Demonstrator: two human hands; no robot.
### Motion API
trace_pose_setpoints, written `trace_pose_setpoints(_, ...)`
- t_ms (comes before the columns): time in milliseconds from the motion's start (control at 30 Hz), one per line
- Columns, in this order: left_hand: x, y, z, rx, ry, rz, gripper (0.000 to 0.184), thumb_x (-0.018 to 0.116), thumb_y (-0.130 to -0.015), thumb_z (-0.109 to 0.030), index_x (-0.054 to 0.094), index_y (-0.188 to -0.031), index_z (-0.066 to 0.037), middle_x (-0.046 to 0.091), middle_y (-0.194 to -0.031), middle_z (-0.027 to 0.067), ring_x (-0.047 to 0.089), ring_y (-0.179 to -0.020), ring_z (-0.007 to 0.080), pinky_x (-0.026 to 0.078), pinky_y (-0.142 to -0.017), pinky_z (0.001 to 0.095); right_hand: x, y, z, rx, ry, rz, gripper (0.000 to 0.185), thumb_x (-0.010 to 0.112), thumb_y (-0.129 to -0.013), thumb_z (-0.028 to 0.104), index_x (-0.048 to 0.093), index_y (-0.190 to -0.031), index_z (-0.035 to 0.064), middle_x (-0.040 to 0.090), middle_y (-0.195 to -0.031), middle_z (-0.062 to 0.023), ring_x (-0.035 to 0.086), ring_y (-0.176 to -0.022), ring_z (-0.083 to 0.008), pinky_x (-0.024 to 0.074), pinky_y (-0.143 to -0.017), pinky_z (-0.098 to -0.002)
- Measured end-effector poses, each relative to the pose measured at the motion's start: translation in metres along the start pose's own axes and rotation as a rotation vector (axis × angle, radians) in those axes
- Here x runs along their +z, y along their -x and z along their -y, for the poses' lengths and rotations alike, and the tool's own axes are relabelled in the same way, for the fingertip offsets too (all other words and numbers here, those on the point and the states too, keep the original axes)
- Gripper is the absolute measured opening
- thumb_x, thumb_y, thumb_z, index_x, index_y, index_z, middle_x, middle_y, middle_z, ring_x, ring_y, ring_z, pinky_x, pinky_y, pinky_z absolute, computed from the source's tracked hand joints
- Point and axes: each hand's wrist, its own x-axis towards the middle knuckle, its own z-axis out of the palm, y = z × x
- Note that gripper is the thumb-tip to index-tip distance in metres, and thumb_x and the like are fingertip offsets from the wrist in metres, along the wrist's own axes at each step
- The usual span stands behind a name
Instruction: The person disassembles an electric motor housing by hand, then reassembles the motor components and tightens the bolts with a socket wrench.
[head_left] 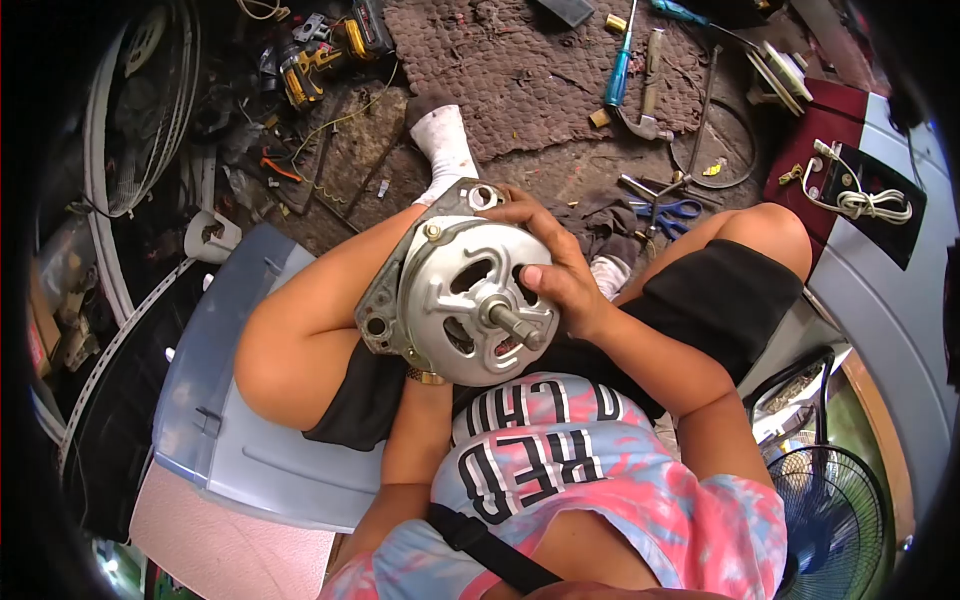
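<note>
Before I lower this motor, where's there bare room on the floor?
The brown mat beyond the motor looks largely bare between the upper white sock and blue screwdriver. Crowded spots: right, around the hammer and scissors; left, around the yellow drill.

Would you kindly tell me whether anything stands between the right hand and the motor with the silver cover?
Nothing visible does: the right hand is already on the motor, its thumb on the cover's face and its fingers at the upper edge. The left hand is hidden by the motor, so its contact cannot be seen.
</note>
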Motion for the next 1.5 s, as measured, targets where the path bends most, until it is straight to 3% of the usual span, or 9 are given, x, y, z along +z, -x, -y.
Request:
trace_pose_setpoints(167,-0.001,0.009,-0.001,0.015,-0.007,-0.004,0.065,0.034,-0.091,-0.054,0.031,-0.138,-0.01,0.034,-0.142,0.0123,0.036,-0.127,0.032,0.03,-0.106,0.0472,0.002,0.005,0.002,0.013,-0.035,0.002,0.059,0.055,-0.075,0.041,0.05,-0.115,-0.0019,0.045,-0.117,-0.015,0.042,-0.115,-0.0245,0.0281,-0.1,-0.0338)
trace_pose_setpoints(567,0.002,0.013,0.004,0.044,-0.049,-0.002,0.065,0.035,-0.091,-0.054,0.03,-0.139,-0.01,0.034,-0.142,0.0123,0.036,-0.128,0.0321,0.029,-0.106,0.0476,0.004,0.019,0.005,-0.018,-0.159,-0.058,0.055,0.056,-0.073,0.038,0.05,-0.112,-0.0004,0.045,-0.115,-0.0143,0.043,-0.111,-0.0242,0.0295,-0.098,-0.0333)
trace_pose_setpoints(767,-0.002,0.014,0.013,0.036,-0.06,-0.046,0.066,0.035,-0.09,-0.054,0.03,-0.139,-0.01,0.034,-0.142,0.0123,0.035,-0.128,0.0321,0.029,-0.106,0.0478,-0.002,0.027,-0.003,0.052,-0.134,-0.099,0.05,0.054,-0.075,0.033,0.05,-0.11,-0.0015,0.045,-0.116,-0.0147,0.043,-0.111,-0.0243,0.0285,-0.099,-0.0332)
trace_pose_setpoints(1067,-0.014,0.009,0.022,0.024,-0.07,-0.141,0.066,0.035,-0.09,-0.054,0.029,-0.139,-0.011,0.033,-0.142,0.0124,0.035,-0.128,0.0321,0.029,-0.106,0.0481,-0.008,0.015,-0.009,0.235,-0.294,-0.228,0.04,0.052,-0.077,0.026,0.051,-0.107,-0.0013,0.05,-0.106,-0.0098,0.046,-0.1,-0.0189,0.0331,-0.091,-0.029)
trace_pose_setpoints(1500,-0.024,0.011,0.019,0.018,-0.069,-0.227,0.067,0.036,-0.09,-0.055,0.029,-0.14,-0.011,0.033,-0.142,0.0124,0.035,-0.128,0.0322,0.029,-0.106,0.0485,-0.018,0.004,-0.015,0.247,-0.216,-0.219,0.049,0.054,-0.074,0.032,0.052,-0.111,-0.0003,0.045,-0.12,-0.0155,0.04,-0.117,-0.0242,0.0236,-0.103,-0.0336)
